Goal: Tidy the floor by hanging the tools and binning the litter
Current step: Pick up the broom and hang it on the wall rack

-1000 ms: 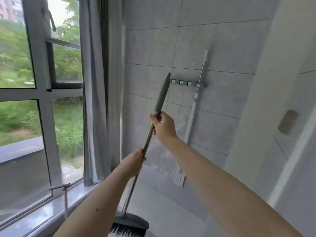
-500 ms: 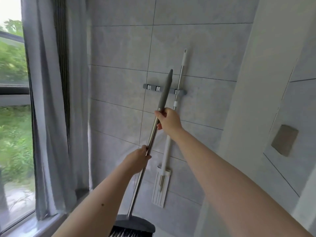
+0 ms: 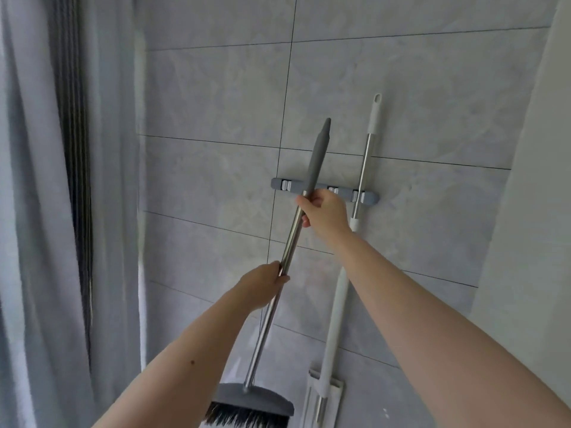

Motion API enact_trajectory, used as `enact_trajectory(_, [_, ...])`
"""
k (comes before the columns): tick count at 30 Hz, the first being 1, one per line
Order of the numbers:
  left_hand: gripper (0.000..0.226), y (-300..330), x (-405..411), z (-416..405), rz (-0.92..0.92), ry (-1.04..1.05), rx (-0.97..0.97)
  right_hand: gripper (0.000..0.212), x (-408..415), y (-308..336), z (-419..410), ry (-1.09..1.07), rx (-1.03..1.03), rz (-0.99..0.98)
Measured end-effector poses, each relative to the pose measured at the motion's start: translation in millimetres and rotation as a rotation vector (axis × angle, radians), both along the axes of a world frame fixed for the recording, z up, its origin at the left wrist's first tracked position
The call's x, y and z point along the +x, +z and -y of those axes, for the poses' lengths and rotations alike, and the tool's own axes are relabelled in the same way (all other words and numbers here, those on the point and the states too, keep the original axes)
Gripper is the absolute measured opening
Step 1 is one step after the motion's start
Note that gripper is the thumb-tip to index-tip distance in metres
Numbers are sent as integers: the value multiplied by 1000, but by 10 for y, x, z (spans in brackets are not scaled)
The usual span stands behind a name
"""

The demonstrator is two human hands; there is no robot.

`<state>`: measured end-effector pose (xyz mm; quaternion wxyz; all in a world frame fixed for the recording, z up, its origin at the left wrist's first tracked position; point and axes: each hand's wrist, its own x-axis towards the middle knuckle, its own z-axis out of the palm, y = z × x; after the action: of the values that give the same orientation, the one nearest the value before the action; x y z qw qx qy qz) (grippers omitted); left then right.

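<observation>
I am on the hanging step, with the broom (image 3: 279,284) raised to the wall rack (image 3: 324,192). My hands are apart along its handle: my left hand (image 3: 262,284) grips the steel shaft low down, my right hand (image 3: 324,213) grips just under the grey grip, right in front of the rack. The handle leans, crossing the rack beside a free clip. The mop (image 3: 340,291) already hangs at the right end. Next, I judge, I must straighten the handle and press it into that clip.

Broom (image 3: 285,251): shaft was shiny metal, grip matt grey plastic. Mop (image 3: 364,168): polished metal pole, white plastic sleeve. Wall tiles (image 3: 216,97) smooth, faintly glossy. Curtain (image 3: 31,211) cloth.
</observation>
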<state>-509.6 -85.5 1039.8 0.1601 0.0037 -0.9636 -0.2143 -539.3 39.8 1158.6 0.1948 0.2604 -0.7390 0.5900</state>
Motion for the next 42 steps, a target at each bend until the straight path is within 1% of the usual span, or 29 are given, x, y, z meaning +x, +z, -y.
enact_trajectory(4, [26,70,-458,171,-127,0,1,16,-466,215,150,23,-51,11])
enact_trajectory(7, [23,200,-797,232,-222,-8,82,16,-842,310,312,57,-100,102])
enact_trajectory(10, [24,390,-1109,280,-270,0,163,13,-1177,362,462,42,-91,110])
enact_trajectory(12, [26,480,-1318,333,-262,11,177,13,-1417,433,530,13,-79,81])
enact_trajectory(14, [25,523,-1508,382,-260,14,196,17,-1653,542,570,-38,-4,6])
enact_trajectory(16, [25,557,-1690,431,-261,12,236,16,-1861,643,603,-51,45,-51])
enact_trajectory(20, [25,609,-2005,524,-287,22,274,16,-2198,748,704,-65,108,-108])
enact_trajectory(23, [25,621,-2186,586,-306,40,280,18,-2426,796,774,-134,165,-146])
enact_trajectory(25, [26,632,-2277,633,-301,46,273,25,-2526,804,796,-169,197,-155])
enact_trajectory(28, [29,628,-2418,747,-294,77,249,21,-2612,807,861,-167,221,-168])
enact_trajectory(32, [38,612,-2512,838,-188,84,239,20,-2633,798,925,-196,259,-198])
enact_trajectory(36, [42,717,-2547,821,-83,29,366,29,-2618,780,944,-262,265,-226])
enact_trajectory(38, [44,766,-2576,815,-37,47,308,31,-2602,768,975,-299,255,-229])
enact_trajectory(40, [45,785,-2598,767,-2,90,209,26,-2612,742,980,-353,247,-227])
enact_trajectory(42, [46,764,-2645,731,-23,122,172,22,-2620,683,973,-426,238,-231])
